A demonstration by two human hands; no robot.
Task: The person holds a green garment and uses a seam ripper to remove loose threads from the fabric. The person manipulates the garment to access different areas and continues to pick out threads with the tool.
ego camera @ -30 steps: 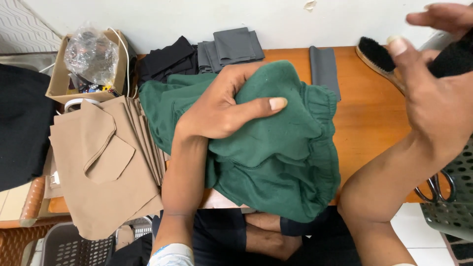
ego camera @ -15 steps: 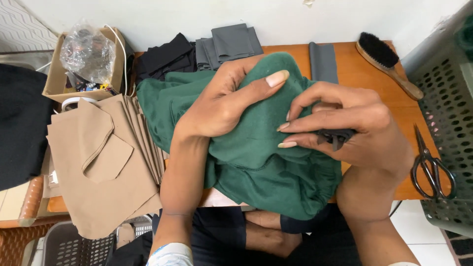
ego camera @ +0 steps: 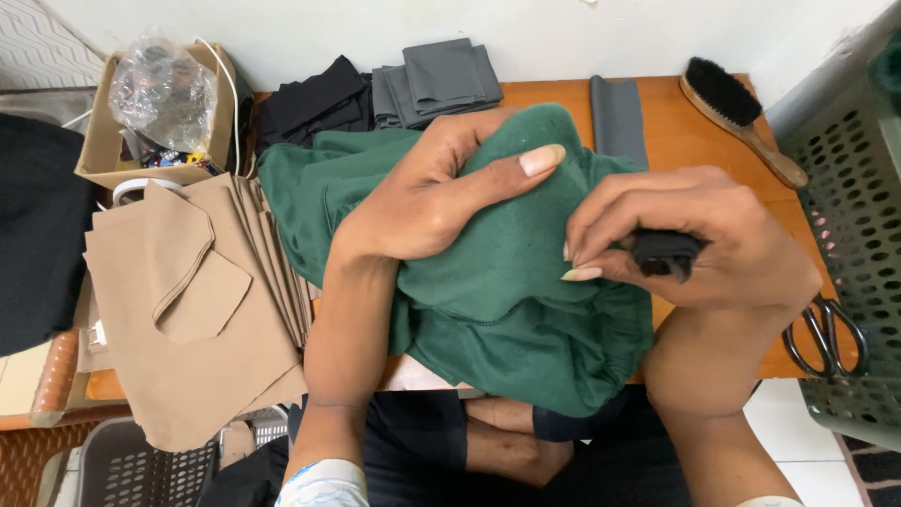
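Observation:
A dark green fleece garment (ego camera: 507, 310) lies bunched on the wooden table (ego camera: 676, 122) in front of me. My left hand (ego camera: 432, 202) grips a raised fold of it, thumb stretched across the top. My right hand (ego camera: 694, 244) is closed around a small black object (ego camera: 664, 252), its fingertips touching the green cloth just right of the left hand. What the black object is cannot be made out.
A stack of tan fabric pieces (ego camera: 188, 291) lies at the left. A cardboard box (ego camera: 155, 113) with a plastic bag stands at the back left, beside black and grey folded cloths (ego camera: 436, 80). A wooden brush (ego camera: 737, 113), scissors (ego camera: 826, 333) and a green basket (ego camera: 854, 235) are at the right.
My right hand came down from the upper right, away from the brush, to the green garment. The brush now lies on the table. My left hand kept its grip.

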